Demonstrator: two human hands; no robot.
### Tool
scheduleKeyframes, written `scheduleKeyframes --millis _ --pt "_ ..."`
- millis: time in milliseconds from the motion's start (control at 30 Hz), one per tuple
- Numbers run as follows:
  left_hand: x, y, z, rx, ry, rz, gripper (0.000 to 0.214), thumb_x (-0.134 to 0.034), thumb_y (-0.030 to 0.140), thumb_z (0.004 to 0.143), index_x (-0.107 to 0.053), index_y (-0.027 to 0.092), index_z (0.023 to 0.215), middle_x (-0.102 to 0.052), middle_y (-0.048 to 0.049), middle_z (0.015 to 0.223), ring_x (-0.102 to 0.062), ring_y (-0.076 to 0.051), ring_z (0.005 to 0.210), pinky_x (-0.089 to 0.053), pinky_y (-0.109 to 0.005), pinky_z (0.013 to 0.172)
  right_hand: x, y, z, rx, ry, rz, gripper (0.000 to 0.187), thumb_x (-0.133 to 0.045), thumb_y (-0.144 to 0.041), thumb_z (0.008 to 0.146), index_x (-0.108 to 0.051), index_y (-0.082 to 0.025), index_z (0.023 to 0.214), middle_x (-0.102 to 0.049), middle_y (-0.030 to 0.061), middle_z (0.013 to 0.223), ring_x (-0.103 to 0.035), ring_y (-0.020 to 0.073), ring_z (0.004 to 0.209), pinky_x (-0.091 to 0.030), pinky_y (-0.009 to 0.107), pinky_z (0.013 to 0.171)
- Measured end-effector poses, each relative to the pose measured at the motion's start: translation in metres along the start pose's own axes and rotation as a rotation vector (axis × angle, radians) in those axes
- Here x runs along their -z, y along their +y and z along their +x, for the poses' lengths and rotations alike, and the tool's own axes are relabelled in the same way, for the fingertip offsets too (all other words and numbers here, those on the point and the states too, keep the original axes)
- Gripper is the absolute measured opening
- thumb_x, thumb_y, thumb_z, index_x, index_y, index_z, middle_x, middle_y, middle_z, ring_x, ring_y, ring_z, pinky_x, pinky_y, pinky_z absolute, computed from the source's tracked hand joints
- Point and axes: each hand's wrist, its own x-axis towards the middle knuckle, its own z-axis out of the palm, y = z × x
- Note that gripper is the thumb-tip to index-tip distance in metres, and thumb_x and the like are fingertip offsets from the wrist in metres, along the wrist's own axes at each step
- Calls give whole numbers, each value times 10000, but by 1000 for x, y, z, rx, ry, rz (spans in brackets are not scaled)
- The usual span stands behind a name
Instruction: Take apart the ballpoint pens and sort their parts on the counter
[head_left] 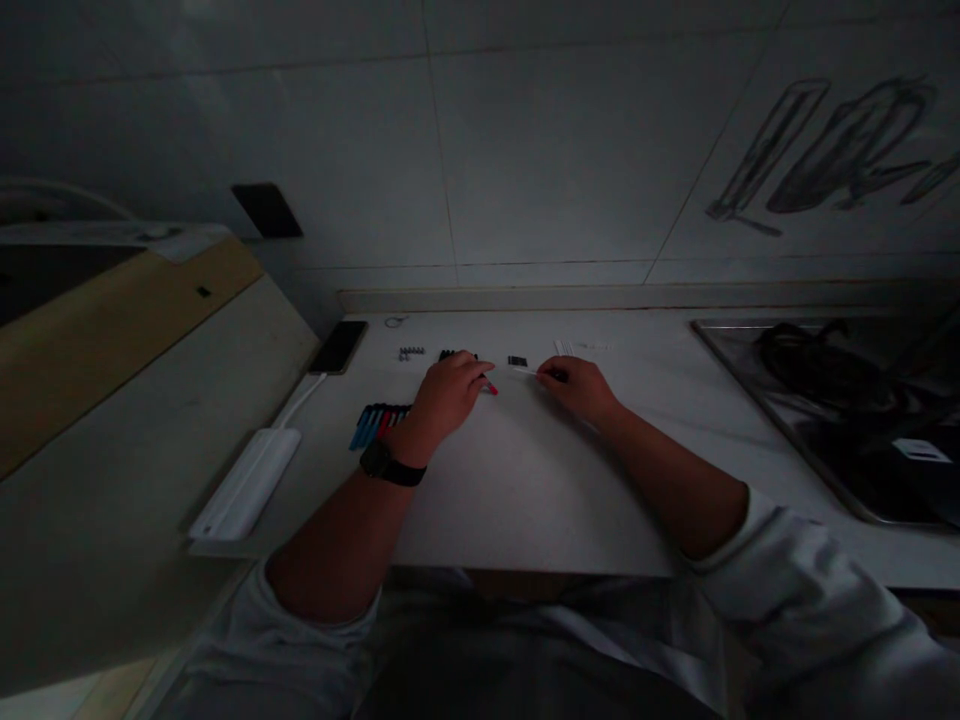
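Observation:
My right hand (581,388) is closed in a pinch on a thin white stick (525,370) like a pen refill, its tip pointing left. A dark piece (557,375) shows at its fingers. My left hand (450,390), with a black watch on the wrist, is closed on a small slim red-tipped piece (490,387), perhaps a pen part. Black pieces (448,354) lie just behind the left hand. Blue and red pen-like barrels (371,425) lie in a row, partly hidden by the left wrist. Small black pieces (517,361) and thin white sticks (563,348) lie between and behind the hands.
Small metallic pieces (411,353) and a ring-like item (395,322) lie at the back left of the white counter (525,480). A phone (339,347) with a white cable and a white power bank (247,485) are left. A dark stove (847,400) sits right.

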Motion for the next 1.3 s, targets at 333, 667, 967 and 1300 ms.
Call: scheduleKeyframes --millis 333,667,967,1300 --pt "0 9 0 25 52 -32 145 -737 249 935 -621 218 1016 -730 -43 999 -666 -219 908 -498 -360 833 -2 2 -1 12 -7 5 192 -622 -356 919 -771 -238 948 -780 57 975 -687 217 849 -509 358 819" --pt "29 -1 2 155 149 -191 52 -669 241 948 -660 217 993 -742 -26 958 -679 -178 883 -516 -313 832 1 -2 -2 28 -3 1 175 -627 -342 929 -770 -243 944 -779 53 985 -691 223 878 -504 365 847" --pt "56 -48 -12 355 -431 -217 103 -634 228 850 -721 215 904 -757 -7 793 -681 -164 679 -474 -265 634 -2 -1 -3 52 -19 28 198 -619 -371 934 -774 -247 933 -774 53 949 -681 217 826 -491 345 796" --pt "48 -67 -19 377 -511 -68 56 -719 204 765 -769 228 769 -778 -19 782 -698 -178 707 -459 -275 650 1 -4 -4 75 -35 12 204 -598 -368 926 -758 -242 934 -779 59 956 -682 225 821 -487 355 789"
